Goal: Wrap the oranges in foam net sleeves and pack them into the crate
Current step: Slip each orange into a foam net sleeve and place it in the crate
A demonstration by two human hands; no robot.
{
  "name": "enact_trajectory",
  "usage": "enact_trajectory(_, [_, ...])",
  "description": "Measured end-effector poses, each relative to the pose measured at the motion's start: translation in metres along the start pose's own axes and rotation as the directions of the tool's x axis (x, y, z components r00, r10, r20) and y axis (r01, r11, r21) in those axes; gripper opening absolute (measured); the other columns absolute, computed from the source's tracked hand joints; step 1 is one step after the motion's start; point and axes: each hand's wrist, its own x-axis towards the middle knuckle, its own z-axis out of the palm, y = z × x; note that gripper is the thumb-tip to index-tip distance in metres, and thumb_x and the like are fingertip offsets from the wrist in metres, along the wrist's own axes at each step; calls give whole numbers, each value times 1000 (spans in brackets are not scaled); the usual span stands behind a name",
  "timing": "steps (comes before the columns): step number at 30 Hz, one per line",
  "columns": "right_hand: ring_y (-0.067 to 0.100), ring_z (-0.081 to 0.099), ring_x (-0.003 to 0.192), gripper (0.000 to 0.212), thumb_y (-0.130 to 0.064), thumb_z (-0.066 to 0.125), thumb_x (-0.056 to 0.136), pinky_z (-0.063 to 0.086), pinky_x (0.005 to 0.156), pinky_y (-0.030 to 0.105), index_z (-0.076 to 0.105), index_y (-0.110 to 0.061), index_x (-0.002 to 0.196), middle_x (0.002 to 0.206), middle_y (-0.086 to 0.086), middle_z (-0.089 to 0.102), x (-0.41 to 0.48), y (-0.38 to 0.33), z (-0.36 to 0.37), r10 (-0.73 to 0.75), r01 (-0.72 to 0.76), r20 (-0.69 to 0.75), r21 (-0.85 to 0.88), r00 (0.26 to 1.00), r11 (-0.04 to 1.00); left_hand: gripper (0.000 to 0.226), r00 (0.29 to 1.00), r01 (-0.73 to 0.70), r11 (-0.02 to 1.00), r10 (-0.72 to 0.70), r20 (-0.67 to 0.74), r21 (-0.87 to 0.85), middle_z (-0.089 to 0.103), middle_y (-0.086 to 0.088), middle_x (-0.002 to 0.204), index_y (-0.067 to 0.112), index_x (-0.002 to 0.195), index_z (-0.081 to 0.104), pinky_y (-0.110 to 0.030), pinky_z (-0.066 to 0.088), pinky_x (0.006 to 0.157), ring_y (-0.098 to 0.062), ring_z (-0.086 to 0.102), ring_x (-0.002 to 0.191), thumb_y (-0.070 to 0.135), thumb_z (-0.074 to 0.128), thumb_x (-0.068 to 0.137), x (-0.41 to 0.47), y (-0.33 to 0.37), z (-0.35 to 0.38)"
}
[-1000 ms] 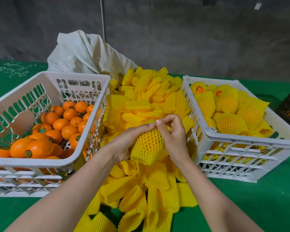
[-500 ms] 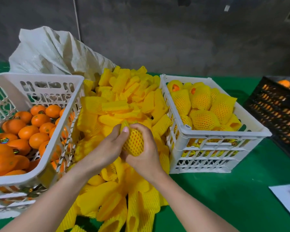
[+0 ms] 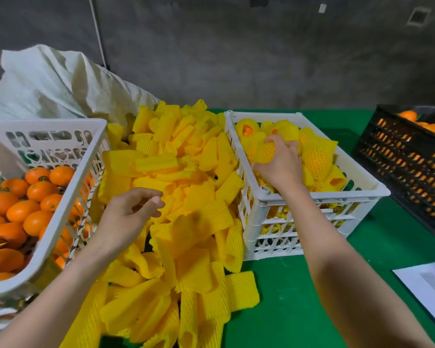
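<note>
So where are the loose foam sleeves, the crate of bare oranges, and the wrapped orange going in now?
loose foam sleeves (image 3: 186,187): head view, middle of the pile.
crate of bare oranges (image 3: 48,121): head view, far rim.
wrapped orange (image 3: 265,151): head view, its netted side.

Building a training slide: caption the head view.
Right hand holds a sleeved orange inside the white packing crate; left hand hovers, loosely curled, over the pile of foam net sleeves.

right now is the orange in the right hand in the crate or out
In: the right hand holds the sleeved orange among others inside the crate.
</note>
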Motion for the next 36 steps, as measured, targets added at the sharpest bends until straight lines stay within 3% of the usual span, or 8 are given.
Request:
enact_trajectory(6, [38, 33, 126, 45, -60, 44, 87, 30, 99, 51, 50, -34, 123, 139, 9, 36, -5, 5, 13, -19, 50, 116, -279, 993, 959, 12, 997, -7, 1000, 4, -75, -28, 69, 1, 104, 27, 87, 65, -36, 54, 79, -7, 69, 78, 29, 54, 89, 9, -1, -14])
enact_trajectory(9, [37, 37, 125, 41, -53, 32, 94, 21, 104, 55, 54, -33, 122, 137, 9, 43, -6, 1, 13, -28, 83, 152, -370, 988, 925, 12, 992, -24, 999, 20, -126, -32, 70, 2, 100, 29, 87, 65, -32, 54, 75, -6, 69, 77, 26, 54, 90, 11, -2, -29])
enact_trajectory(14, [36, 32, 132, 38, -34, 42, 94, 4, 110, 64, 48, -32, 131, 140, 11, 44, 8, -14, 0, 50, 82, 241, -507, 969, 858, 12, 983, -24, 998, 13, -185, -61, 71, 3, 97, 30, 89, 66, -37, 54, 77, -14, 69, 81, 30, 54, 90, 12, -9, -53])
enact_trajectory(17, [31, 13, 143, 55, -32, 52, 92, -4, 113, 55, 31, -27, 143, 153, 10, 23, -8, -27, 17, -202, 244, 141, -454, 969, 857, 13, 977, -14, 997, -3, -213, -82, 72, 5, 88, 30, 92, 65, -34, 54, 75, -12, 69, 78, 24, 54, 94, 13, -14, -63])
enact_trajectory(21, [24, 28, 137, 52, -25, 58, 90, 11, 112, 36, 42, -15, 138, 146, 9, 38, -39, -41, 59, -540, 611, 317, -198, 780, 766, 13, 973, -10, 993, -16, -231, -114, 72, 5, 81, 28, 91, 65, -28, 52, 70, -10, 69, 74, 21, 54, 94, 9, -19, -68])
enact_trajectory(25, [27, 18, 141, 67, -31, 60, 89, 2, 114, 54, 27, -13, 144, 149, 11, 29, -49, -33, 92, -304, 658, 668, -370, 679, 656, 14, 971, -2, 991, -31, -238, -137, 71, 3, 86, 28, 92, 65, -28, 53, 72, -10, 69, 75, 20, 54, 94, 1, -22, -70])
enact_trajectory(31, [27, 26, 136, 59, -21, 56, 89, 11, 113, 51, 31, -19, 142, 143, 10, 34, -52, -34, 99, -395, 652, 601, -294, 695, 699, 12, 966, 16, 985, -59, -250, -173, 71, 1, 90, 24, 97, 65, -24, 51, 70, -12, 69, 78, 21, 54, 95, -7, -29, -75])
enact_trajectory(36, [27, 38, 122, 52, -52, 55, 86, 29, 97, 38, 53, -16, 123, 126, 11, 48, -80, -51, 122, -414, 689, 637, -266, 650, 674, 12, 967, 15, 983, -61, -247, -181, 71, -1, 90, 26, 94, 64, -26, 51, 71, -11, 68, 77, 20, 54, 95, -8, -29, -75])
